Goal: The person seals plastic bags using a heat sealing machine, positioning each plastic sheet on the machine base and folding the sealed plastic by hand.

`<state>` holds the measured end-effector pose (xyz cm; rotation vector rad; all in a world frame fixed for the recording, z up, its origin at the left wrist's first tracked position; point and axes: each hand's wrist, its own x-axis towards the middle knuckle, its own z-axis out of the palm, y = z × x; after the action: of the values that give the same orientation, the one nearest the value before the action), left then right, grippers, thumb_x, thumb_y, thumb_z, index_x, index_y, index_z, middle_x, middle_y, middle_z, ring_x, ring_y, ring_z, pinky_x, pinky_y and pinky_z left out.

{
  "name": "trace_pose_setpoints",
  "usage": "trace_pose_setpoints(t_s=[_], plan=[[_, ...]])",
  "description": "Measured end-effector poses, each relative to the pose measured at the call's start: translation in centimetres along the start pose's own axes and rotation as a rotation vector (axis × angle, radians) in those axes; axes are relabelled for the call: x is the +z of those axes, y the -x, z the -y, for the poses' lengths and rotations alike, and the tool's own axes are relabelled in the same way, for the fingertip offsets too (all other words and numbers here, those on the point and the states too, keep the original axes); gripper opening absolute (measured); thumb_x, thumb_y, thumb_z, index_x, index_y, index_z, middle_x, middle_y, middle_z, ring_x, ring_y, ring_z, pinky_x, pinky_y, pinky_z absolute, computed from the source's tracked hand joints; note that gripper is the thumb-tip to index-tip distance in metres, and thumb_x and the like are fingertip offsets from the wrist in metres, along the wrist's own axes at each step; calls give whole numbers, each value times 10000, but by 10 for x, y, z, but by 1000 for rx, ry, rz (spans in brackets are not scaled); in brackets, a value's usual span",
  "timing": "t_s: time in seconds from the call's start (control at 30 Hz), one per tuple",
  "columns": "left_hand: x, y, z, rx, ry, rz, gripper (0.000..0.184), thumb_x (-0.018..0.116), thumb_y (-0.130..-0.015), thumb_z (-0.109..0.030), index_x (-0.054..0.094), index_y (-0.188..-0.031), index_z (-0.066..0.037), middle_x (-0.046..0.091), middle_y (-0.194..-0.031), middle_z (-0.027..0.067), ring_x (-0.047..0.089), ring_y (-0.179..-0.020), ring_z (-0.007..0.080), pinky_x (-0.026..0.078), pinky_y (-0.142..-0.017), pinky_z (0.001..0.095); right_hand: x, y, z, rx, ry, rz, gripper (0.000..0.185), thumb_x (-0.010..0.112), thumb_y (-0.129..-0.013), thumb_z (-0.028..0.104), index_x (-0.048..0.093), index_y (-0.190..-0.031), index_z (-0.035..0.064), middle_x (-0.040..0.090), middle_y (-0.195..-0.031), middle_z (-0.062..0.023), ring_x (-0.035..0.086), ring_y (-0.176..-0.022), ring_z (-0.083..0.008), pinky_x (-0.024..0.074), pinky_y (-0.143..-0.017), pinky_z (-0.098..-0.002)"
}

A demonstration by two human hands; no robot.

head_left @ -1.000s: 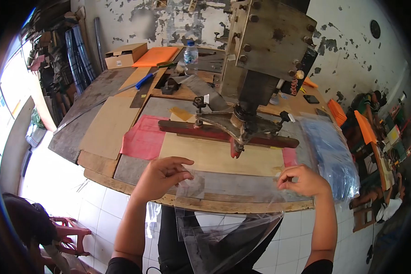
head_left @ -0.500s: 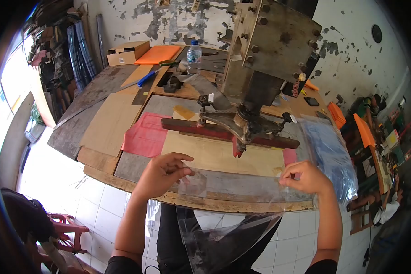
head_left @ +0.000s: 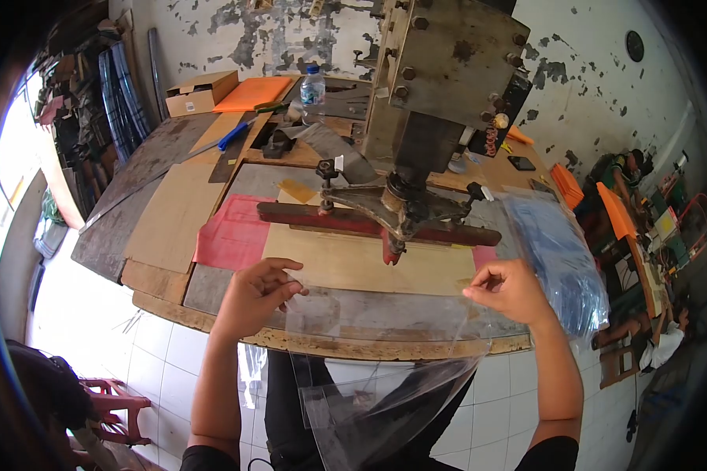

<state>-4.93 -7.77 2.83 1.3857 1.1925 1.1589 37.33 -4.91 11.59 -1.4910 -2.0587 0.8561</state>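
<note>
Plastic sheet (head_left: 385, 381) pinched by left hand (head_left: 255, 297) and right hand (head_left: 512, 292) hangs over the near edge of the bench (head_left: 157, 145).

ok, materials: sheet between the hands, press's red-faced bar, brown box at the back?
Sheet: probably clear plastic film, glossy; floor shows through, with creases and glare.
Bar: likely metal, dull and worn; straight-edged, and the red could be paint.
Box: cardboard by its look, matte; brown with folded flaps.

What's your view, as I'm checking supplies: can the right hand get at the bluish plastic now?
Probably yes: the bluish plastic lies beside the right hand, nothing visibly between, though that hand seems to pinch clear film.
</note>
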Motion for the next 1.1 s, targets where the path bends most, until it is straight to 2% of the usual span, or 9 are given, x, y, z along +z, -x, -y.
trace_pose_setpoints(t_s=[0.1, 0.23, 0.3, 0.43, 0.5, 0.83, 1.1], plan=[[1, 3, -2, 15, 0, -36, 290, 735, -993, -15, 653, -1269, 13, 757, -923, 60, 707, -801, 80, 534, -662, 232, 7, 0, -6, -78, -86, -73, 207, 858, -905, 153, 763, -917, -30, 761, -813, -45, 692, -730, -92, 564, -700, -268], [-1, 6, 2, 20, 6, -48, 294, 731, -990, -2, 654, -1273, 17, 744, -915, 53, 702, -793, 78, 536, -656, 234, 10, 4, -1, -59, -154, -107, 194, 851, -914, 135, 758, -932, -34, 759, -829, -40, 688, -743, -82, 559, -699, -253], [-3, 6, 3, 33, -1, -46, 293, 731, -1009, -44, 654, -1286, 10, 781, -961, 71, 739, -868, 88, 542, -667, 234, 10, 5, 3, -47, -165, -115, 188, 849, -918, 133, 761, -933, -32, 756, -829, -33, 682, -748, -69, 548, -691, -236], [-2, 5, 2, 48, -5, -51, 288, 732, -1006, -39, 658, -1280, 13, 781, -964, 69, 736, -858, 85, 540, -658, 235, 9, 5, 9, -26, -176, -133, 185, 851, -918, 129, 762, -937, -31, 754, -830, -29, 678, -752, -60, 540, -683, -227], [0, 6, -2, 34, -7, -86, 302, 739, -978, 7, 658, -1269, 16, 758, -906, 62, 683, -745, 82, 534, -651, 236, 9, 5, 10, -17, -184, -148, 180, 850, -920, 125, 762, -937, -31, 753, -828, -29, 678, -749, -61, 537, -679, -224], [-1, 4, 4, 44, 14, -85, 300, 734, -981, 6, 656, -1271, 12, 781, -921, 86, 669, -723, 78, 529, -645, 238, 8, 4, 8, -23, -256, -175, 171, 853, -912, 102, 748, -945, -29, 744, -852, -30, 684, -782, -69, 555, -719, -236], [0, 4, 4, 43, 4, -98, 301, 737, -980, 1, 655, -1270, 16, 789, -921, 88, 674, -722, 75, 527, -641, 235, 6, 0, -2, -98, -424, -182, 255, 849, -902, 12, 604, -971, 29, 700, -891, -20, 673, -798, -58, 547, -712, -216]])
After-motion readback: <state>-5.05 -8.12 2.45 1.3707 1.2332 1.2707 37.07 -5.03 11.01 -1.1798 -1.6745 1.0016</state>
